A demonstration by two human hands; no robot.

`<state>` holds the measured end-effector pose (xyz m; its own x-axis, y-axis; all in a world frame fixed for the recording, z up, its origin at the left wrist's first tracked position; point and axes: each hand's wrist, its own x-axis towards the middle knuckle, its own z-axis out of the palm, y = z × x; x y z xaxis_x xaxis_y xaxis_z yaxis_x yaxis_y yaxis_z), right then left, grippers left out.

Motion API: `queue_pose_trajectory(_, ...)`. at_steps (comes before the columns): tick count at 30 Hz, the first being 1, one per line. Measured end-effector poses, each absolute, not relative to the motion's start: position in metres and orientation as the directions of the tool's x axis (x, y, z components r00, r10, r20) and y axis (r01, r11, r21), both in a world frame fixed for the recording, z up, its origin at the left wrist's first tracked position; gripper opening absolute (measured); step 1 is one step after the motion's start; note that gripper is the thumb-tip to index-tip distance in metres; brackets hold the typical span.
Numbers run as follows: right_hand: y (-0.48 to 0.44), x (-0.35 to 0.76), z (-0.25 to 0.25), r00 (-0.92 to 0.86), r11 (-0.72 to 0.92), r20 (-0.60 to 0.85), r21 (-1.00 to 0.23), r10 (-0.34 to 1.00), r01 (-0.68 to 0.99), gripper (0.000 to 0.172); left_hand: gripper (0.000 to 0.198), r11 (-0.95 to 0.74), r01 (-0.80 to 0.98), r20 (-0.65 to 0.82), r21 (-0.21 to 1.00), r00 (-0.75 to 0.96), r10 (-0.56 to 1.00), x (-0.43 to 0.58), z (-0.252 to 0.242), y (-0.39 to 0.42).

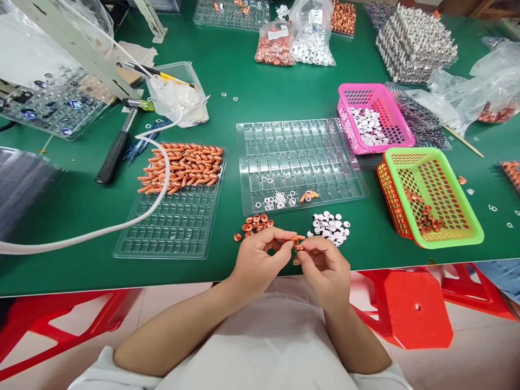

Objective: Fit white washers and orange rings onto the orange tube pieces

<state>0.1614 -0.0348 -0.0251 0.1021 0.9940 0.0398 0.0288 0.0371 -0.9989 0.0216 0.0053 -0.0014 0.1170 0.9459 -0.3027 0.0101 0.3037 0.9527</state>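
Between my two hands, over the table's front edge, is a small orange plastic part. My left hand pinches it from one side with thumb and fingertips, while my right hand grips it from the other; the fingers partly cover it. Just beyond my left hand lies a loose pile of orange cup-shaped pieces. White-and-black discs are heaped beyond my right hand. Farther back, a clear compartment tray carries small white rings and another orange part.
On the left, a second clear tray is partly filled with orange parts, crossed by a white hose. A hammer lies beside it. Pink and green baskets stand right; filled bags sit at the back.
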Motion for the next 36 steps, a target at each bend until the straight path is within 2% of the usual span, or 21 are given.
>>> queue_pose_trajectory(2, -0.035, 0.159, -0.025, 0.130, 0.014, 0.012, -1.000, 0.991, -0.018, 0.019, 0.013, 0.241, 0.061, -0.246, 0.969, 0.093, 0.965, 0.023, -0.004, 0.003)
queue_pose_trajectory(5, -0.035, 0.159, -0.025, 0.115, 0.043, 0.043, -0.999, 0.992, 0.001, 0.026, 0.013, 0.194, 0.089, -0.202, 0.977, 0.089, 0.975, 0.023, -0.006, 0.002)
queue_pose_trajectory(11, -0.034, 0.164, -0.028, 0.053, 0.233, 0.248, -0.952, 0.967, 0.198, 0.037, 0.013, 0.243, -0.007, -0.240, 0.970, 0.134, 0.962, 0.022, -0.006, 0.003)
queue_pose_trajectory(16, -0.031, 0.164, -0.024, 0.032, 0.315, 0.338, -0.904, 0.941, 0.288, 0.042, 0.013, 0.263, -0.014, -0.258, 0.965, 0.147, 0.955, 0.021, -0.006, 0.002)
queue_pose_trajectory(22, -0.030, 0.167, -0.020, -0.058, 0.450, 0.492, -0.733, 0.868, 0.510, 0.046, 0.012, 0.294, -0.022, -0.286, 0.956, 0.161, 0.944, 0.019, -0.005, 0.002)
queue_pose_trajectory(27, -0.031, 0.171, -0.022, -0.183, 0.514, 0.526, -0.596, 0.831, 0.617, 0.043, 0.011, 0.326, -0.018, -0.319, 0.945, 0.169, 0.933, 0.018, -0.001, 0.003)
queue_pose_trajectory(31, -0.030, 0.166, -0.023, -0.047, 0.449, 0.536, -0.652, 0.843, 0.611, 0.034, 0.011, 0.320, -0.034, -0.311, 0.947, 0.161, 0.937, 0.020, -0.003, 0.002)
queue_pose_trajectory(36, -0.033, 0.158, -0.023, 0.088, 0.331, 0.451, -0.761, 0.888, 0.557, 0.025, 0.012, 0.259, 0.011, -0.258, 0.966, 0.114, 0.959, 0.024, -0.006, -0.001)
